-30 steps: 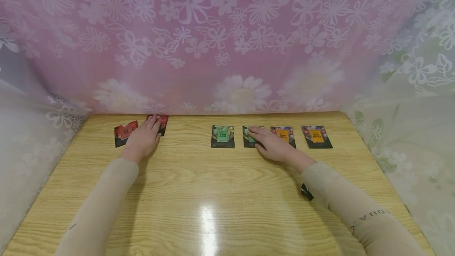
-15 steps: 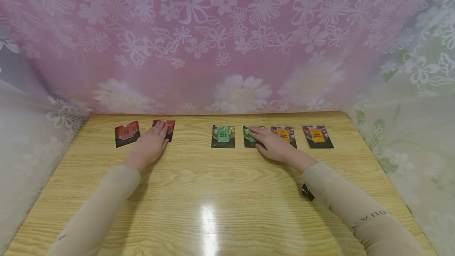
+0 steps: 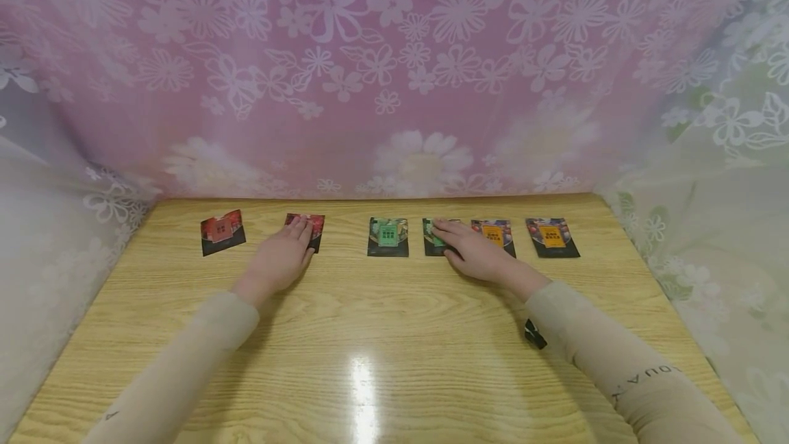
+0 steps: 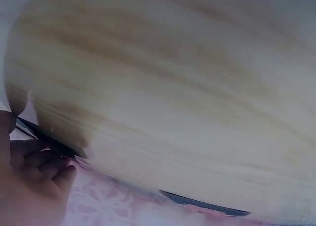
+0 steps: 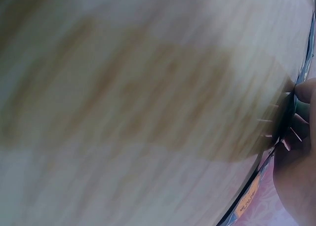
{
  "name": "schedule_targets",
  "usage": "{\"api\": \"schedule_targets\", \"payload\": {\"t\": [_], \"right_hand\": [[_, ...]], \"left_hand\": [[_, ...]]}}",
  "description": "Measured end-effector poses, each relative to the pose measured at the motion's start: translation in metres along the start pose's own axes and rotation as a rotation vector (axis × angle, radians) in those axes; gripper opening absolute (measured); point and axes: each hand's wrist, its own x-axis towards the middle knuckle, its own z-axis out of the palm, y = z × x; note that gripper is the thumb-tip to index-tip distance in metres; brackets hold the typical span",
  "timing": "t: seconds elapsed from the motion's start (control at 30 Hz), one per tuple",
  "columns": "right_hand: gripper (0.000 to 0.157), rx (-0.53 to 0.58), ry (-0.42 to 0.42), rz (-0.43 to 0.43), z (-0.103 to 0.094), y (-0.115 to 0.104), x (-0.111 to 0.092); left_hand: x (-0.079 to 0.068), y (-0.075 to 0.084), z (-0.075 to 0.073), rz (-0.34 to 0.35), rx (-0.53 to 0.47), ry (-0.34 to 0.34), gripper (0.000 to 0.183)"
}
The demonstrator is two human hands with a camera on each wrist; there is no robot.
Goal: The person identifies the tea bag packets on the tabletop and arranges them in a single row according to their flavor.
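Note:
My left hand [image 3: 280, 255] lies on a red-and-black packet [image 3: 317, 230], its fingers extended over the top and hiding much of it. In the left wrist view, the left hand [image 4: 39, 181] touches that packet's dark edge [image 4: 54, 143]. Toward the right, my right hand [image 3: 476, 252] rests flat on a green-and-black packet [image 3: 431, 244]. Its back partly covers an orange-labelled packet [image 3: 504, 230] beside it. The right wrist view catches the right hand [image 5: 296, 157] at the edge of its packet.
Another red packet [image 3: 223, 231] lies slightly tilted at far left. A second green packet [image 3: 388, 237] sits between the hands, a second orange one [image 3: 553, 237] at far right. A small black object [image 3: 534, 334] shows beside the right sleeve. A pink floral curtain [image 3: 394, 88] borders the wooden table [image 3: 345, 321].
My left hand has slid the red packet to the right, away from the other red one and slightly nearer to me. The right hand has stayed on the green packet.

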Motion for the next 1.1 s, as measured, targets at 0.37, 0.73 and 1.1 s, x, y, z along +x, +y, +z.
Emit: {"api": "schedule_targets", "payload": {"t": [0.37, 0.73, 1.1], "right_hand": [[0.058, -0.006, 0.002, -0.004, 0.002, 0.001, -0.001], [0.059, -0.006, -0.002, 0.000, 0.000, 0.001, 0.000], [0.058, -0.008, -0.001, 0.000, 0.001, 0.001, 0.000]], "left_hand": [[0.009, 0.028, -0.002, 0.001, 0.040, 0.009, 0.062], [0.017, 0.049, -0.004, 0.000, 0.079, 0.003, 0.063], [0.018, 0.058, -0.004, -0.017, 0.103, -0.024, 0.064]]}}
